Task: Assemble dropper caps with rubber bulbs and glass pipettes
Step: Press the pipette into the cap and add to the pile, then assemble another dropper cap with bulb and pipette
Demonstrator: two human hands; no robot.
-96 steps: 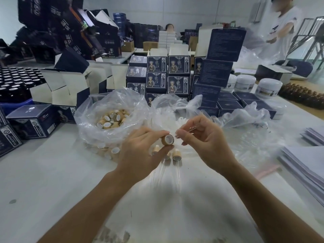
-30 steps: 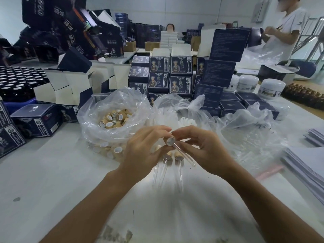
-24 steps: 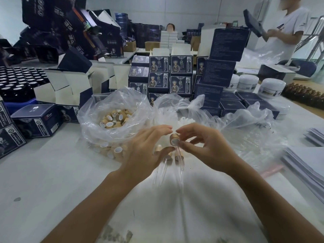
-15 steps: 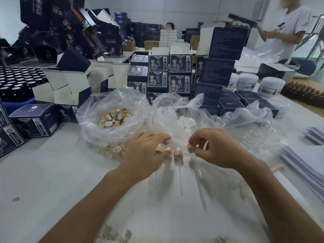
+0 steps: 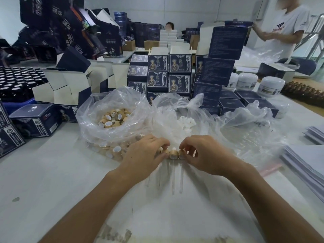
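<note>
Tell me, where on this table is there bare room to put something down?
Bare tabletop lies left of the left hand, in front of the bag of caps. More lies near the front edge between the forearms. The back is crowded with boxes; paper stacks fill the right.

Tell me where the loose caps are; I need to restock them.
Head view: the caps sit in a clear bag, left of centre, just beyond the left hand.

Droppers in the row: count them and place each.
4 droppers lie side by side on the table: two touching the left hand, one in the gap, one pinched by the right hand. More may hide under the left hand.
</note>
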